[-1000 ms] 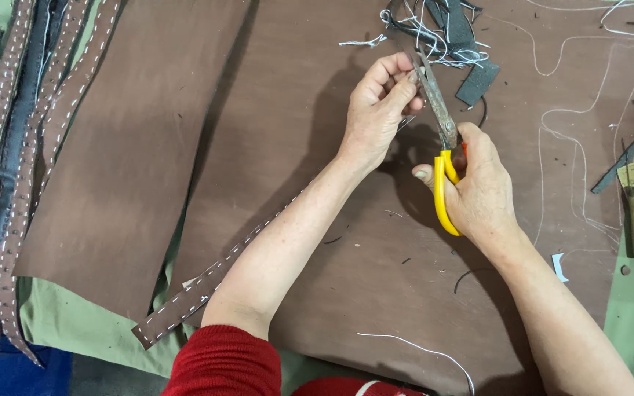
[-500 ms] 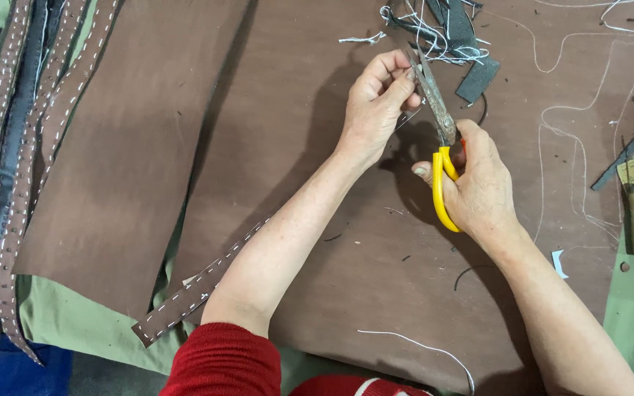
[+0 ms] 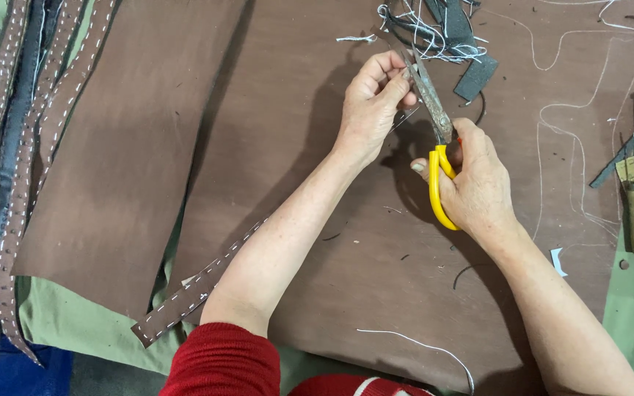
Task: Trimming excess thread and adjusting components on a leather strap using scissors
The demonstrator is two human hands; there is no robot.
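Brown leather sheet (image 3: 317,147); yellow-handled scissors (image 3: 434,139) in right hand (image 3: 478,183)

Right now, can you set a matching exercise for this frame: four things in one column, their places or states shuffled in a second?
Things:
1. scissors
2. stitched strap
3. thread scraps
4. stitched strips

Places:
A. piled at the top edge
B. in the right hand
C. stacked at far left
D. running under the left forearm

Pairs: 1-B, 2-D, 3-A, 4-C
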